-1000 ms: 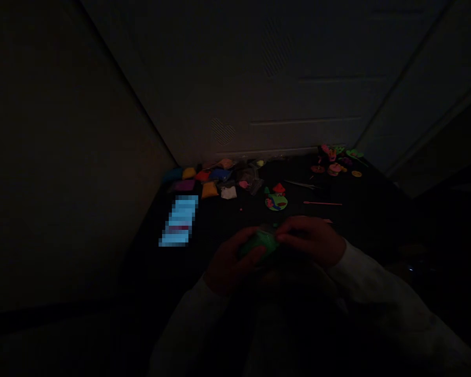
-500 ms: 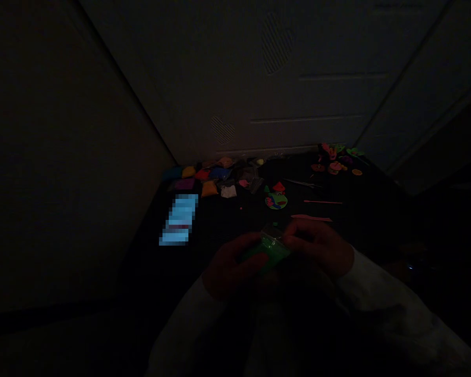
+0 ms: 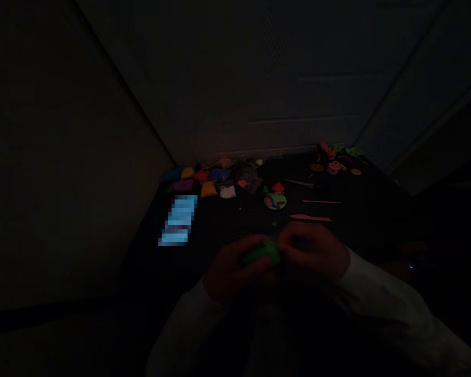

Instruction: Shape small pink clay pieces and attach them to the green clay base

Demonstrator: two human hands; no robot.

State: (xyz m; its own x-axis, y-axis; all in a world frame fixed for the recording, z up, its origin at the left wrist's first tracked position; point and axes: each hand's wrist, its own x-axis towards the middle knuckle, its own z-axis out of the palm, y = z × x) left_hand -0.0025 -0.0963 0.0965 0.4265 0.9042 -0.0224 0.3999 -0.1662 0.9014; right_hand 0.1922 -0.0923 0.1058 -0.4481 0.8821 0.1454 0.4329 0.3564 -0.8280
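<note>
My left hand [image 3: 235,267] is wrapped round a small clear bag of green modelling clay [image 3: 262,253], held above the near edge of the dark table. At the bag's right end, the fingers of my right hand [image 3: 314,248] pinch its top edge. Just beyond the hands lie a pink plastic modelling knife [image 3: 311,218] and a tiny green piece [image 3: 274,224]. Farther back is a round green clay figure [image 3: 275,201] with a red pointed top and blue and pink parts. The scene is very dark, so fine detail is lost.
Bags of coloured clay [image 3: 209,189] line the back left. A lit, pixelated screen [image 3: 178,220] lies at left. Scissors [image 3: 302,183] and a thin pink tool [image 3: 322,201] lie right of centre. Finished-looking clay pieces [image 3: 333,166] sit back right. A pale panelled wall [image 3: 317,99] stands behind.
The bag has tilted in my left hand, and its clear top shows less now. My right hand has shifted slightly left and stays at the bag's edge.
</note>
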